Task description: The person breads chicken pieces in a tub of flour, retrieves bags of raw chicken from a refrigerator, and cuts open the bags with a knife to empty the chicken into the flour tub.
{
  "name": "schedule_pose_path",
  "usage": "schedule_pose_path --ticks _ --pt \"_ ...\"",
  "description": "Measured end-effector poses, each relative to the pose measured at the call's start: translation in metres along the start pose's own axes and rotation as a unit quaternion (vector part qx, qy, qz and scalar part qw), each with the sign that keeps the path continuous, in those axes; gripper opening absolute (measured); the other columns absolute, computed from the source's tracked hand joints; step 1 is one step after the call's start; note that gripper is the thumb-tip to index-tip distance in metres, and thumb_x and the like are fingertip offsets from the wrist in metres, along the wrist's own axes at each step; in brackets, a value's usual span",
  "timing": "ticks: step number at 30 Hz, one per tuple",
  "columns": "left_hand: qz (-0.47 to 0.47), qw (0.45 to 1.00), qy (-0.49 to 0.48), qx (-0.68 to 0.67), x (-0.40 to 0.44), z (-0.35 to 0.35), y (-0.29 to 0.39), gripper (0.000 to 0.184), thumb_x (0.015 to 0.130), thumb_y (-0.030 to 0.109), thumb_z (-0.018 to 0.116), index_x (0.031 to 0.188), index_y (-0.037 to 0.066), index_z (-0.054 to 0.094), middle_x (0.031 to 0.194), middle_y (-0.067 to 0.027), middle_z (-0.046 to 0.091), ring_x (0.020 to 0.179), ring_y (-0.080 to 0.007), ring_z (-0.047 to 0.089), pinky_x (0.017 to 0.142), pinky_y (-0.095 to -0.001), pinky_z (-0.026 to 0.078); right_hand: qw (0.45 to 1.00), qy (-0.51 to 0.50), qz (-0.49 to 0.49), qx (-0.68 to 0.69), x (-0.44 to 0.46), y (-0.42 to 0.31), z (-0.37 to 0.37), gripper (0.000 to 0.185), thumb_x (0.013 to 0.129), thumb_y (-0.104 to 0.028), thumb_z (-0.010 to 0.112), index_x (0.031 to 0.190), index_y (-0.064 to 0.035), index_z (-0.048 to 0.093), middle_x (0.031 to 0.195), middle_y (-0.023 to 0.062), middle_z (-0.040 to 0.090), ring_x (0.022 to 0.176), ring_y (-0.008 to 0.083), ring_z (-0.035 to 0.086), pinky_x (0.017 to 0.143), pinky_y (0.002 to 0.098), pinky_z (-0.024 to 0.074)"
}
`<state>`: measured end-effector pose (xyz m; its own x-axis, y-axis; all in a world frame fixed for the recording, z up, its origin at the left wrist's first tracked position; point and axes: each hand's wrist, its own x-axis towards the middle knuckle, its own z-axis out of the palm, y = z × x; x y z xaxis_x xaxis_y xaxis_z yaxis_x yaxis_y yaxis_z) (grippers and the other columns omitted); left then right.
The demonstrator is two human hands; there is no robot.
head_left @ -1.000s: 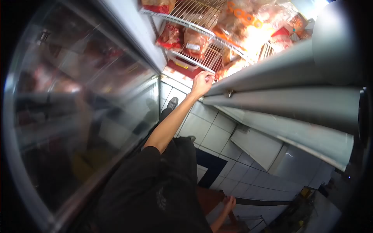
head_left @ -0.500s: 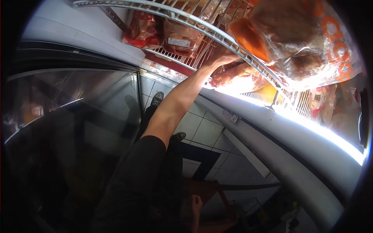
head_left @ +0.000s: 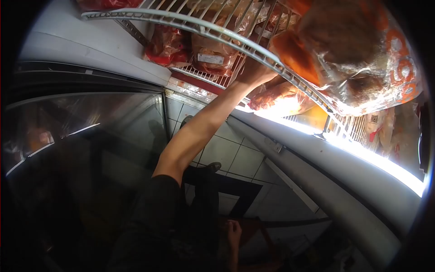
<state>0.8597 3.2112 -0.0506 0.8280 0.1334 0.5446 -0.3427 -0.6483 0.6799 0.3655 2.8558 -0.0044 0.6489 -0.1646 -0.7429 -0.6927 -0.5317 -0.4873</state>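
My left arm reaches up into a lit fridge. My left hand (head_left: 260, 74) is under the curved front rim of a white wire shelf (head_left: 217, 31). Its fingers are hidden behind the rim, so I cannot see what they hold. Close beside it lies a bag of reddish meat (head_left: 278, 99), partly washed out by glare. Low in the view, in shadow, hangs my right hand (head_left: 234, 228). Its fingers are loosely curled, and nothing shows in them.
A large clear bag with orange print (head_left: 349, 59) overhangs the shelf rim at right. Labelled meat packs (head_left: 210, 59) sit on the lower rack. A glass door (head_left: 131, 122) stands at left. A bright light strip (head_left: 376, 158) runs along the fridge edge, above a tiled floor (head_left: 226, 147).
The view has shifted slightly, and my left forearm lies lower and further left. My left hand stays at the shelf rim. My right hand appears slightly higher and to the right.
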Motion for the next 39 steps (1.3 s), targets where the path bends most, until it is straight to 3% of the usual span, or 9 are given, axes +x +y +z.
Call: schedule_pose_path --ticks 3,8,14,20,22,25,31,37,39 --pt "-0.156 0.984 -0.067 -0.061 -0.009 -0.001 0.032 0.045 0.076 0.034 0.071 0.104 0.004 0.054 0.087 -0.0139 0.062 0.077 -0.0263 0.061 0.065 -0.04 0.05 1.0 0.008 0.013 0.02 0.003 0.035 0.003 0.017 0.091 -0.014 0.053 0.094 0.001 0.062 0.082 0.008 0.064 0.078 0.0128 0.059 0.072 0.0273 0.0465" --pt "-0.115 0.955 -0.213 -0.174 -0.044 0.123 0.008 0.102 0.053 0.043 0.083 0.132 0.001 0.035 0.129 -0.025 0.045 0.118 -0.0331 0.049 0.098 -0.0388 0.043 1.0 0.002 -0.019 -0.021 0.003 0.04 0.005 0.016 0.093 -0.013 0.052 0.096 0.0001 0.06 0.083 0.0058 0.063 0.076 0.0109 0.06 0.068 0.0254 0.0492" --pt "-0.245 0.895 -0.211 -0.307 -0.047 0.104 0.013 0.101 0.045 0.044 0.085 0.124 -0.001 0.041 0.109 -0.0236 0.057 0.094 -0.0335 0.059 0.086 -0.0384 0.05 1.0 0.02 -0.017 -0.005 -0.007 0.001 0.01 0.017 0.091 -0.015 0.054 0.093 -0.0009 0.063 0.079 0.007 0.064 0.074 0.0123 0.059 0.069 0.0281 0.0474" --pt "-0.348 0.819 -0.103 -0.444 -0.025 -0.031 0.067 0.055 0.07 0.02 0.077 0.114 -0.001 0.051 0.096 -0.0148 0.065 0.086 -0.0201 0.062 0.078 -0.0289 0.052 0.998 0.05 -0.019 0.013 -0.016 0.052 -0.006 0.015 0.091 -0.014 0.054 0.091 -0.0006 0.062 0.078 0.0052 0.063 0.073 0.0114 0.06 0.066 0.0262 0.0487" --pt "-0.273 0.87 -0.094 -0.4 -0.023 -0.072 0.076 0.044 0.078 0.014 0.073 0.112 -0.005 0.051 0.101 -0.014 0.066 0.085 -0.0156 0.064 0.075 -0.0271 0.053 0.999 0.047 -0.009 0.013 -0.015 0.062 -0.007 0.016 0.091 -0.015 0.054 0.091 -0.0007 0.062 0.077 0.0047 0.063 0.073 0.0114 0.06 0.065 0.0259 0.0491" --pt "-0.331 0.799 -0.079 -0.496 -0.041 -0.132 0.089 0.056 0.075 0.0 0.071 0.123 -0.005 0.043 0.103 -0.0128 0.065 0.102 -0.0193 0.061 0.087 -0.0292 0.05 0.999 0.032 0.005 0.023 -0.012 0.056 -0.007 0.016 0.091 -0.016 0.054 0.091 -0.0007 0.061 0.076 0.0043 0.063 0.073 0.0114 0.06 0.065 0.0258 0.049" --pt "-0.391 0.767 0.051 -0.506 -0.138 -0.17 0.147 0.069 0.073 -0.007 0.07 0.131 0.001 0.034 0.115 -0.0118 0.056 0.104 -0.0209 0.06 0.085 -0.0321 0.053 0.992 -0.018 -0.068 0.108 0.008 0.002 0.001 0.017 0.093 -0.016 0.053 0.095 -0.0005 0.06 0.08 0.0046 0.062 0.073 0.0114 0.059 0.066 0.0261 0.0491" --pt "-0.443 0.74 -0.087 -0.499 -0.216 -0.166 0.264 0.062 0.071 -0.009 0.071 0.125 -0.002 0.042 0.11 -0.0104 0.06 0.102 -0.0194 0.061 0.086 -0.0317 0.053 0.95 -0.006 -0.268 0.16 -0.022 -0.099 -0.059 0.021 0.093 -0.018 0.055 0.104 -0.0006 0.057 0.093 0.0067 0.062 0.087 0.0139 0.06 0.076 0.0277 0.0495" --pt "-0.42 0.739 -0.17 -0.498 -0.233 -0.15 0.304 0.057 0.07 -0.008 0.072 0.12 -0.005 0.046 0.108 -0.0089 0.061 0.101 -0.0175 0.061 0.086 -0.0295 0.052 0.92 0.051 -0.359 0.148 -0.032 -0.108 -0.09 0.037 0.091 -0.02 0.058 0.122 -0.0023 0.048 0.115 0.0129 0.056 0.106 0.0202 0.054 0.084 0.0322 0.0474"
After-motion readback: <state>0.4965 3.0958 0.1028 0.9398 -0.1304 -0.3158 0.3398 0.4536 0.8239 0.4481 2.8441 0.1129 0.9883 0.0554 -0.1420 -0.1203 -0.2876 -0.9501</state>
